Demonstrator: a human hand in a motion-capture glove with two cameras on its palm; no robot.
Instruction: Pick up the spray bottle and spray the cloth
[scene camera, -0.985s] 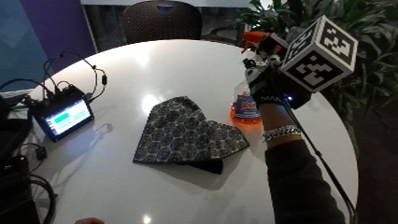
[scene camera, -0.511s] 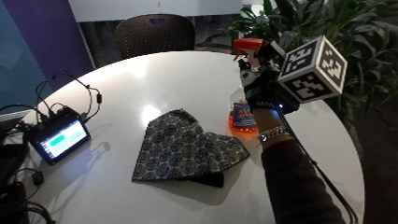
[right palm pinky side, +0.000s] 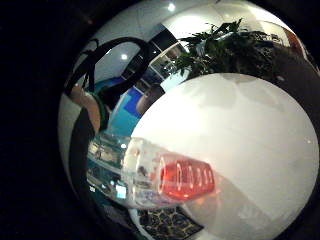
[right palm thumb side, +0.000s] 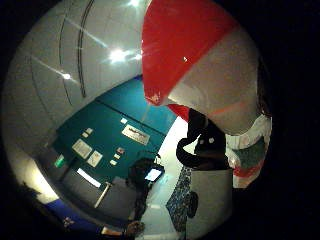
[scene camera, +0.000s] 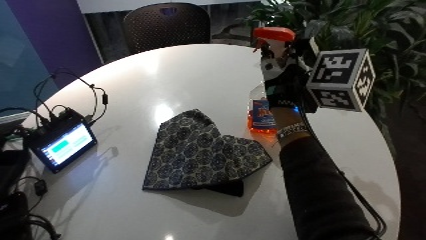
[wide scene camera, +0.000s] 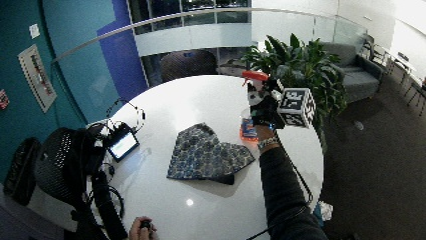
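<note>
A clear spray bottle (scene camera: 263, 116) with orange liquid and an orange-red head (scene camera: 273, 34) stands upright by the right corner of the cloth. My gloved right hand (scene camera: 285, 89) grips it around the neck, just under the head. I cannot tell whether its base touches the table. The dark, patterned cloth (scene camera: 198, 152) lies folded flat on the white round table (scene camera: 200, 75). In the wide view, the hand (wide scene camera: 264, 106) holds the bottle (wide scene camera: 249, 131) beside the cloth (wide scene camera: 206, 155). The palm views show the bottle's body (right palm pinky side: 184, 177) and head (right palm thumb side: 180, 45) close up.
A small lit monitor (scene camera: 62, 146) with black cables sits at the table's left edge. A dark chair (scene camera: 166, 25) stands behind the table and a leafy plant (scene camera: 353, 25) at the back right. The table's right edge runs close to my arm.
The outside camera has shifted. My hand still grips the bottle at the same spot beside the cloth, and the cloth has not moved.
</note>
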